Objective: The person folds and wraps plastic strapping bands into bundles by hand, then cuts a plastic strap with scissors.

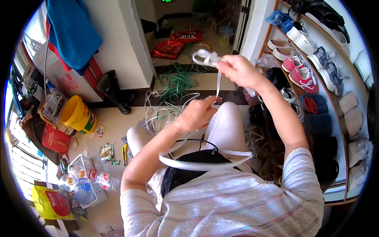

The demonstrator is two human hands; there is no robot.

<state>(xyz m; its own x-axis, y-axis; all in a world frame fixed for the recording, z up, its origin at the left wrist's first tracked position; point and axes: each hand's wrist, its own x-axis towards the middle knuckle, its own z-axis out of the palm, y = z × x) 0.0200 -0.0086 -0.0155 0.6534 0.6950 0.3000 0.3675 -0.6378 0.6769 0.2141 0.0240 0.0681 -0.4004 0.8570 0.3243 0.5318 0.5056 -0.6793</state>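
Note:
My right hand (240, 71) is raised at upper right of centre, closed on a white plastic strap (218, 85) with a looped, folded end (206, 58) standing out past the fingers. Lower and to the left, my left hand (196, 113) pinches the same strap, which runs taut between both hands. A long curved length of white strap (203, 166) hangs across my lap in front of a black bag (185, 175). Past my knees, loose white strapping (152, 106) lies coiled on the floor beside a tangle of green strapping (176, 83).
On the right stands a shoe rack (335, 158) full of shoes. A yellow bucket (77, 114), black boots (114, 93) and a white basket (94, 193) with plastic bottles are on the left. Beyond the doorway lie red bags (169, 49). A yellow-handled cutter (124, 155) rests on the floor.

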